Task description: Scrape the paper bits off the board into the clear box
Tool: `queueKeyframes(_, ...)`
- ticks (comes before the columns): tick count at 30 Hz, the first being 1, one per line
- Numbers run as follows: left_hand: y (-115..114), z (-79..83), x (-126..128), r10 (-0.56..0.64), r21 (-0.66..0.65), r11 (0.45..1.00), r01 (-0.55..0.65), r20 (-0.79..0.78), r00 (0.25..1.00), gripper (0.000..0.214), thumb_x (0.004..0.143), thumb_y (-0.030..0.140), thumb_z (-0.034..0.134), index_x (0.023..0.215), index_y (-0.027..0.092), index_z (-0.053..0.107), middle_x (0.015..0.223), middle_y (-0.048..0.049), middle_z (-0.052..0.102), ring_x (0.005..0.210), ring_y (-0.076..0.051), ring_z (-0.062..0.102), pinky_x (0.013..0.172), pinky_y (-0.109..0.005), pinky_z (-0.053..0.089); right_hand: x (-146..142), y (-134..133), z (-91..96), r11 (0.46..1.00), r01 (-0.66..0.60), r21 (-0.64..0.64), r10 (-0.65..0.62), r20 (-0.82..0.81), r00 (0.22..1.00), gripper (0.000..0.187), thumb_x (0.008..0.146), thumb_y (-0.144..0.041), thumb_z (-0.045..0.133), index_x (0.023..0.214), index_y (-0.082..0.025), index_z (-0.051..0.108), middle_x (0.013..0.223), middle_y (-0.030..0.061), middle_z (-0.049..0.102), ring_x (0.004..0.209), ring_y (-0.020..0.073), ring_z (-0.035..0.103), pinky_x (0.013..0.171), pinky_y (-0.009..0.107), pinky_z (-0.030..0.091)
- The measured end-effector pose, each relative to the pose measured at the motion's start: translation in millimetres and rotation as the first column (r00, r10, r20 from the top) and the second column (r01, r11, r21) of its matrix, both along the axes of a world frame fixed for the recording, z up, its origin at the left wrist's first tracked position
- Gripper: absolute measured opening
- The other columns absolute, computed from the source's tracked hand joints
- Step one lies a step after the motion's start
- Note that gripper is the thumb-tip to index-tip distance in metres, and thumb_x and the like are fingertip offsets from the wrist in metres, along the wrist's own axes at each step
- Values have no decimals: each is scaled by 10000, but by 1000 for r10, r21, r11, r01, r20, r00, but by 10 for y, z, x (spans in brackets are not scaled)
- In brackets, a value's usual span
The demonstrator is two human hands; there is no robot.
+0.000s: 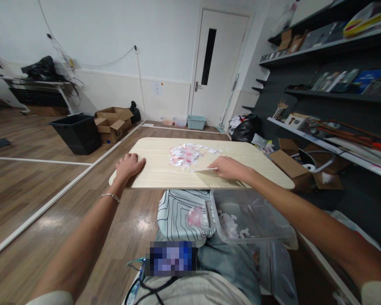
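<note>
The pile of paper scraps (187, 154) lies on the counter (155, 169), toward its far middle, between the two hands and slightly farther away than either. The right hand (230, 168) rests on the counter just right of the pile's near edge, its fingers closed on a thin flat card (206, 170) whose free end points left and meets the nearest scraps. The left hand (129, 165) lies well to the left of the pile at the counter's near left edge, fingers loosely curled and pressed on the surface, holding nothing; a bracelet (111, 196) sits on that wrist. The scraps are small, irregular pieces, white mixed with pink or red, heaped loosely, thinning out to scattered bits toward the far right. Below the counter's near edge, right of centre, a clear plastic bin (257, 220) holds more white scraps on its bottom. Left of the bin lies a patterned cushion (178, 214) with a small clump of pinkish scraps on it. A black crate (78, 133) and open cardboard boxes (112, 123) stand on the floor far left.
</note>
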State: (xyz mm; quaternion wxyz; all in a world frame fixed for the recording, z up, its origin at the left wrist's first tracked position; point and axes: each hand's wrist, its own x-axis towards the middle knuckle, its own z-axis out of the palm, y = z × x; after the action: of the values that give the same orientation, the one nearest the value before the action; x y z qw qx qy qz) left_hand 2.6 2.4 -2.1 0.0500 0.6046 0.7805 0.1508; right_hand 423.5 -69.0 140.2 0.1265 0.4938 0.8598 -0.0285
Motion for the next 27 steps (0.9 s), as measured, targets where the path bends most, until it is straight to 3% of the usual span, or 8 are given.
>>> queueKeyframes(11,-3,-3,-2,-8,9,1000,8,0,1000,779,1120,628,400,1592,127,765,1819,-366,618,1582,-613,646,1278,-764,518,37,28,-24,999,-45,9,45,27,999,560,929,30,663,1317,-182,1006,1200,183,969,1169,314,896,876,303,502)
queueKeyframes(19,4,0,-20,-19,0,1000,19,-15,1000,811,1128,634,375,1608,96,745,1812,-385,612,1566,-625,651,1262,-776,522,383,75,-61,997,-71,-28,69,-61,996,803,829,67,666,1510,-247,952,1323,150,963,1160,284,909,947,274,551)
queueKeyframes(23,-10,7,-9,-14,-6,1000,14,-19,1000,819,1135,639,371,1631,99,737,1827,-374,605,1576,-617,653,1272,-756,523,625,93,-87,995,-98,-23,94,-130,987,771,735,-3,761,1418,-276,993,1270,124,971,1134,298,913,958,267,576)
queueKeyframes(27,-53,23,15,-7,-10,1000,7,-20,1000,821,1146,628,373,1668,95,716,1843,-362,603,1581,-596,661,1281,-738,533,799,75,-133,993,-111,-34,99,-239,966,774,746,19,678,1394,-257,999,1271,97,972,1105,268,922,946,256,573)
